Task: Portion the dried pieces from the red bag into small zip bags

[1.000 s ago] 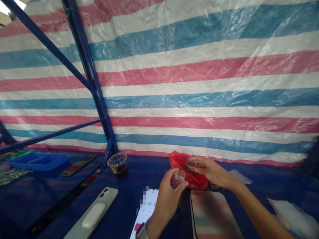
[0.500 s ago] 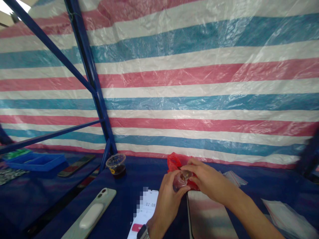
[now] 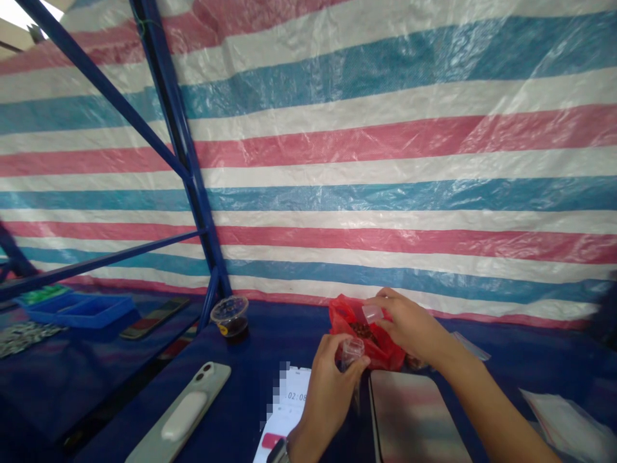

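Red bag lies open on the tabletop; over it, the right hand pinches a small cup. The left hand, half curled, grips a clear container, best held steady (brown bits may scatter).

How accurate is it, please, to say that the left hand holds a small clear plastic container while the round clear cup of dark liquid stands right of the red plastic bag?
The side is wrong: the head view shows the cup left of the bag, not right. The left hand does hold the small clear plastic container.
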Demonstrator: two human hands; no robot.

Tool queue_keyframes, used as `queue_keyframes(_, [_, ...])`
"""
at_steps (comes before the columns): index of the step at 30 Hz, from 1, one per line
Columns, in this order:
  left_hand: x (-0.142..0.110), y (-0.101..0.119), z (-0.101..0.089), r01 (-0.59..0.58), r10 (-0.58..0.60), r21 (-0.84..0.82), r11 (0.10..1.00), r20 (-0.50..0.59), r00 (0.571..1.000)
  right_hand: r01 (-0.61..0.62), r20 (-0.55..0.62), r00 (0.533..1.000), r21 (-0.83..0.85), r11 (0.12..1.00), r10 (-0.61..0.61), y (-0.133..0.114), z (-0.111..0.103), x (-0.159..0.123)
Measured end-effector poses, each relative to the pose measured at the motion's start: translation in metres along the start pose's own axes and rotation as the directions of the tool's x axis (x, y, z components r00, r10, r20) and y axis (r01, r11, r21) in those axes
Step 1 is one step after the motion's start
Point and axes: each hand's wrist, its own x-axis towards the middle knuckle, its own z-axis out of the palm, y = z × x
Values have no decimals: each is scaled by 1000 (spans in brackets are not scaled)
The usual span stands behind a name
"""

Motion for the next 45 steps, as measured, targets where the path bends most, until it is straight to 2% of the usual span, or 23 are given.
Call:
queue_keyframes(3, [-1, -4, 2, 56, -56, 38, 998, -1, 998, -123, 37, 991, -147, 981, 129, 15, 23, 11])
queue_keyframes(6, [0, -9, 4, 102, -101, 59, 993, -23, 995, -129, 80, 986, -192, 973, 147, 19, 49, 19])
queue_keyframes(9, [3, -14, 5, 103, -105, 55, 993, 45, 993, -137, 101, 981, -230, 964, 164, 17, 63, 21])
queue_keyframes(11, [6, -15, 5, 128, -132, 68, 989, 61, 989, -164, 97, 976, -262, 951, 195, 17, 66, 21])
queue_keyframes(15, [10, -15, 8, 137, -136, 87, 987, -10, 991, -193, 96, 969, -289, 938, 229, 18, 65, 20])
queue_keyframes(18, [14, -14, 11, 176, -177, -78, 981, -10, 984, -172, 115, 971, -264, 949, 208, 17, 66, 20])
queue_keyframes(22, [19, -16, 13, 255, -261, -300, 919, 22, 965, -154, 152, 971, -208, 966, 188, 13, 71, 20])
queue_keyframes(30, [19, -16, 7, 274, -287, -421, 865, 33, 957, -240, 139, 958, -98, 966, 252, 12, 74, 18])
queue_keyframes(35, [16, -8, 5, 263, -252, -497, 827, 91, 963, -208, 165, 968, 98, 973, 190, 21, 72, 16])
queue_keyframes(37, [17, -9, 4, 250, -236, -463, 851, 88, 968, -194, 168, 972, 198, 961, 162, 27, 71, 15])
queue_keyframes(40, [18, -17, 4, 163, -177, -332, 929, -13, 984, -168, 163, 980, 360, 918, 116, 36, 67, 13])
queue_keyframes(43, [17, -25, 3, 74, -93, -144, 987, -132, 987, -143, 155, 985, 502, 853, 75, 44, 62, 11])
queue_keyframes(45, [15, -27, 2, 49, -47, 9, 999, -156, 987, -129, 147, 988, 571, 810, 54, 46, 58, 10])
